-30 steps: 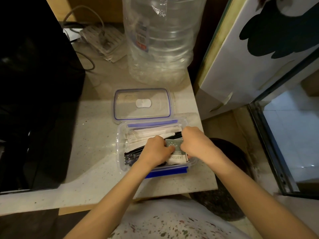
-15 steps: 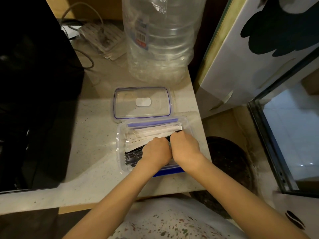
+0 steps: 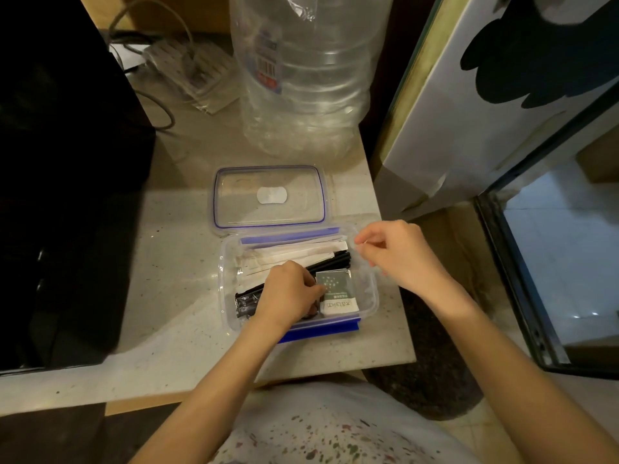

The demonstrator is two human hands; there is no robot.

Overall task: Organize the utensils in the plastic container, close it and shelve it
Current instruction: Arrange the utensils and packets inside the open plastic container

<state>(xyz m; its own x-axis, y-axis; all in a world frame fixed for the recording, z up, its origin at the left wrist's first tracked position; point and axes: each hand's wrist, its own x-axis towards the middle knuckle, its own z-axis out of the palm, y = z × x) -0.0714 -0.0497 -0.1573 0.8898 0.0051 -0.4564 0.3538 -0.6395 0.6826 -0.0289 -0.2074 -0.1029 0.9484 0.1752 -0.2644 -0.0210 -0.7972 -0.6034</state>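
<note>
A clear plastic container [image 3: 369, 298] with blue clips sits open on the speckled counter [image 3: 174, 296]. Inside lie white paper-wrapped utensils [image 3: 288, 254], black utensils [image 3: 331, 261] and a green-and-white packet [image 3: 336, 291]. Its clear lid [image 3: 234, 202] lies flat just behind it. My left hand [image 3: 288, 293] is down inside the container, curled over the black utensils, fingertips at the packet's left edge. My right hand [image 3: 398, 252] hovers above the container's right end with thumb and forefinger pinched; whether it holds anything thin I cannot tell.
A large clear water bottle [image 3: 304, 78] stands behind the lid. A black appliance [image 3: 60, 195] fills the left side, with a power strip [image 3: 191, 68] and cables at the back. A white panel [image 3: 469, 112] rises right of the counter edge; a dark round object [image 3: 432, 380] sits below.
My right hand has lifted out of the container and moved right, uncovering the green packet. My left hand stays on the black utensils.
</note>
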